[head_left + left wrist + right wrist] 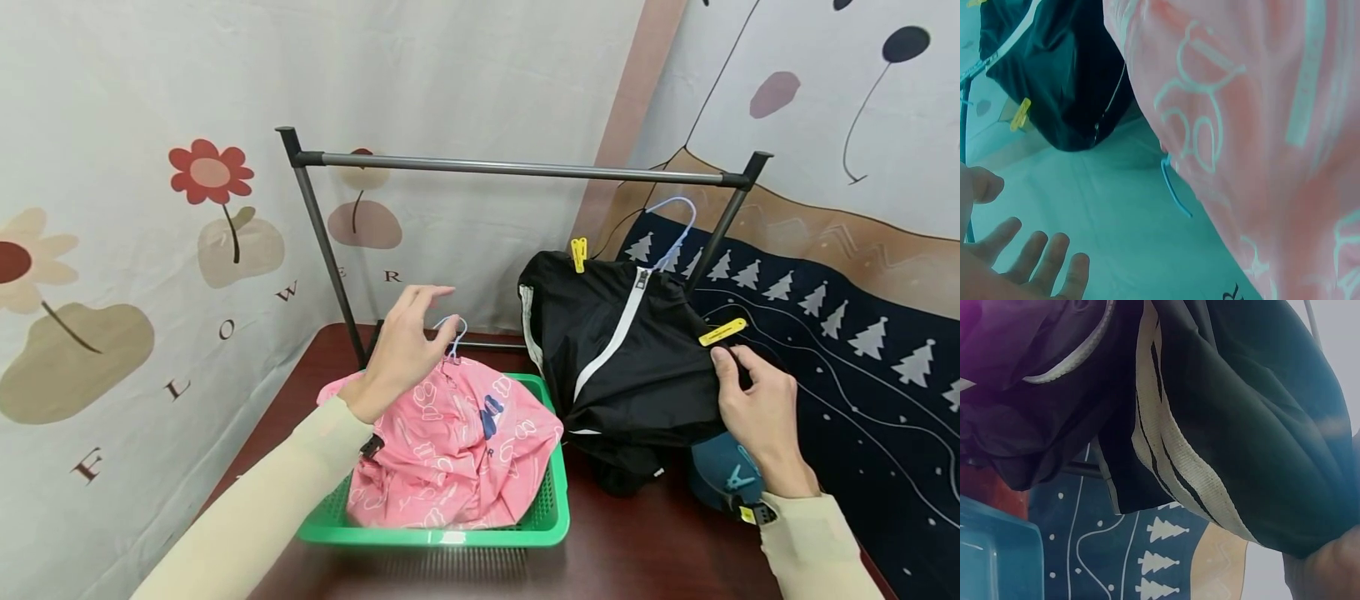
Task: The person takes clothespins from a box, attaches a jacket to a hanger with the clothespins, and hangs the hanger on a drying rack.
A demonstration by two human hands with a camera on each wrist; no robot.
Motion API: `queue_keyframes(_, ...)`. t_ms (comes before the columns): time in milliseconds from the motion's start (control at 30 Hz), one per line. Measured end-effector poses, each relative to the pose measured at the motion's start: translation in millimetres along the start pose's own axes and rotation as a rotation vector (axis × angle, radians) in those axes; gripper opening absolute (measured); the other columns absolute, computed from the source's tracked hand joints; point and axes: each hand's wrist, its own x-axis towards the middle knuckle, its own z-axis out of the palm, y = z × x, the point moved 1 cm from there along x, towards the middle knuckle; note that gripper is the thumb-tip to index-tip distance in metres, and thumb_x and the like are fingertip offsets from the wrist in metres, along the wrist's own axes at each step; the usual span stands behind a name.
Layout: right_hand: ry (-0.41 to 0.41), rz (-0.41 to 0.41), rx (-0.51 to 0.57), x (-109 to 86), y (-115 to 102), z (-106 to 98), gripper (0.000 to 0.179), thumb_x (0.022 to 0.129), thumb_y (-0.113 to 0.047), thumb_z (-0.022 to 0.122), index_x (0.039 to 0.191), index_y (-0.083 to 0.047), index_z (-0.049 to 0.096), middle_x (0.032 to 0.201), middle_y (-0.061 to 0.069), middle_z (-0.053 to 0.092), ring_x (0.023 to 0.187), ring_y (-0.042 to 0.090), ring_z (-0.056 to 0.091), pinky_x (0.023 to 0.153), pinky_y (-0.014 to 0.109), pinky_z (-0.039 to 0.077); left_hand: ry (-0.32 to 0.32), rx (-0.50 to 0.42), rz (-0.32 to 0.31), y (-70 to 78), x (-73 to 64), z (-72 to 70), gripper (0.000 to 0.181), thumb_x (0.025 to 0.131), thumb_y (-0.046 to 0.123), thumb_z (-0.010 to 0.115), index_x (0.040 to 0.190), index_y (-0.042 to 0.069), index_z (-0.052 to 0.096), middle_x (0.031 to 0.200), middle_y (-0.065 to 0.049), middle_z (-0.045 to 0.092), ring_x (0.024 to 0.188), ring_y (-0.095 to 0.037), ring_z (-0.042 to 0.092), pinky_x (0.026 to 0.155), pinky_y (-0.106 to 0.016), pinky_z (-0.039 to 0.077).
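Note:
A black jacket [630, 350] with a white zip is on a light-blue hanger [678, 221], whose hook shows just below the rack's top bar. One yellow clothespin [578, 255] is on its left shoulder, another yellow clothespin [722, 332] at the right. Just below the latter, my right hand [761, 404] pinches the jacket's edge. My left hand [408, 350], thumb and fingers apart with nothing between them, is raised over a pink printed garment [457, 433]. The blue hook [456, 327] of that garment's hanger shows behind my left thumb. In the left wrist view, the left fingers [1035, 250] are spread.
The pink garment lies in a green basket [442, 537] on the dark red table [622, 550]. A metal rack [517, 168] stands behind. To the right, a blue container [712, 467] holds a blue clothespin [738, 478]. Printed curtains [480, 75] enclose the table.

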Motion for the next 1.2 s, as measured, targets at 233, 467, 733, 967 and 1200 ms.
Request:
queue_keyframes(233, -0.004, -0.016, 0.001, 0.4, 0.6, -1.1, 0.023, 0.114, -0.01, 0.073, 0.096, 0.004, 0.077, 0.071, 0.017, 0.066, 0.063, -0.013, 0.041, 0.062, 0.015, 0.033, 0.032, 0.022, -0.01, -10.2, 3.4, -10.5, 0.044, 0.111, 0.016, 0.079, 0.153, 0.007, 0.071, 0.145, -0.02, 0.069, 0.132, -0.04, 0.071, 0.107, -0.057, 0.06)
queue_keyframes(467, -0.007, -0.016, -0.002, 0.1, 0.3, -1.6, 0.023, 0.114, -0.01, 0.073, 0.097, 0.004, 0.077, 0.075, 0.022, 0.07, 0.065, -0.015, 0.042, 0.063, 0.016, 0.034, 0.075, 0.027, -0.028, -22.2, 4.6, -20.7, 0.041, 0.111, 0.013, 0.077, 0.151, 0.006, 0.072, 0.143, -0.022, 0.069, 0.132, -0.041, 0.072, 0.103, -0.057, 0.06)
queue_keyframes(733, -0.014, -0.02, -0.002, -0.5, -0.5, -2.1, 0.025, 0.115, -0.01, 0.072, 0.092, 0.002, 0.073, 0.066, 0.014, 0.057, 0.06, -0.01, 0.038, 0.059, 0.017, 0.032, 0.142, 0.014, -0.05, -34.1, 6.8, -34.7, 0.039, 0.111, 0.01, 0.075, 0.149, 0.004, 0.073, 0.141, -0.025, 0.068, 0.129, -0.043, 0.072, 0.104, -0.058, 0.057)
queue_keyframes(967, -0.013, -0.021, -0.003, -1.5, -0.3, -2.5, 0.023, 0.114, -0.01, 0.073, 0.096, 0.003, 0.076, 0.071, 0.018, 0.065, 0.064, -0.013, 0.041, 0.062, 0.017, 0.033, 0.206, 0.018, -0.083, -49.2, 9.5, -43.3, 0.038, 0.111, 0.01, 0.075, 0.149, 0.003, 0.073, 0.142, -0.026, 0.068, 0.128, -0.044, 0.072, 0.104, -0.052, 0.056)
queue_keyframes(1200, -0.01, -0.036, -0.006, -1.3, 0.0, -3.2, 0.022, 0.114, -0.01, 0.073, 0.096, 0.003, 0.076, 0.071, 0.019, 0.065, 0.065, -0.014, 0.041, 0.062, 0.017, 0.034, 0.279, 0.023, -0.11, -67.0, 12.4, -52.1, 0.041, 0.11, 0.009, 0.074, 0.15, -0.001, 0.07, 0.145, -0.028, 0.066, 0.129, -0.047, 0.071, 0.103, -0.054, 0.055)
